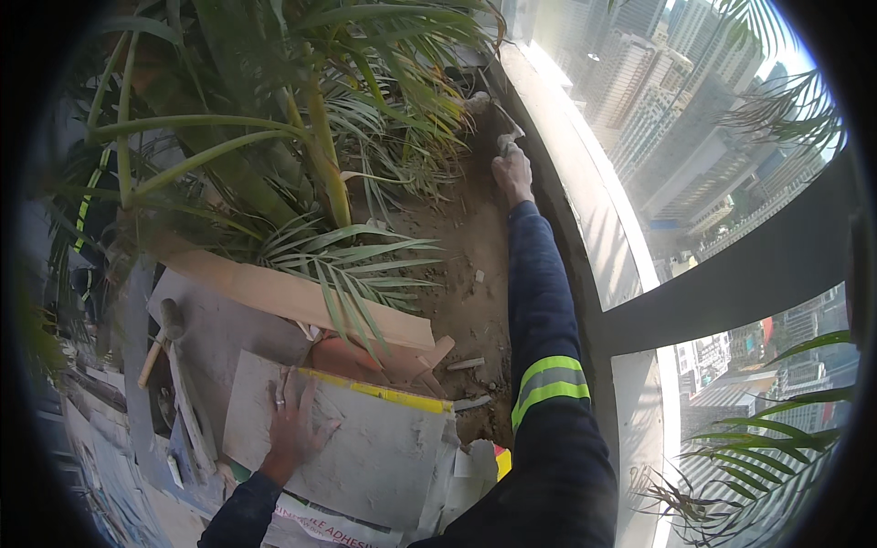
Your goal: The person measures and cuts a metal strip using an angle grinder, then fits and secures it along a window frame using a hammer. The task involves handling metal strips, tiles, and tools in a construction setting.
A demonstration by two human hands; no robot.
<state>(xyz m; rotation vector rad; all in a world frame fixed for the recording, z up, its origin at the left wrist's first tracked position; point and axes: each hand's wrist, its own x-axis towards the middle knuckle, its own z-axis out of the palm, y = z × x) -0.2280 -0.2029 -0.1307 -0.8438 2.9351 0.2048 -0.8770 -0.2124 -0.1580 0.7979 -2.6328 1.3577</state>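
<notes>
My left hand (294,426) lies with its fingers spread on a flat, dusty grey board (365,453) that has a yellow strip along its far edge. A ring shows on one finger. Far ahead, my right arm reaches along the low wall (568,205). My right hand (513,173) is closed round a pale, dusty hand tool (510,139) close to the wall's inner face; the tool's exact kind is too small to tell. Below that arm runs a strip of brown soil (461,251) with small bits of debris.
Palm plants (324,155) with long fronds crowd the left and far side. A bent cardboard sheet (301,290) leans beyond the grey board. A hammer-like tool (170,321) stands at the left. Past the wall, glass and a dark frame bar (731,310) face tall buildings far below.
</notes>
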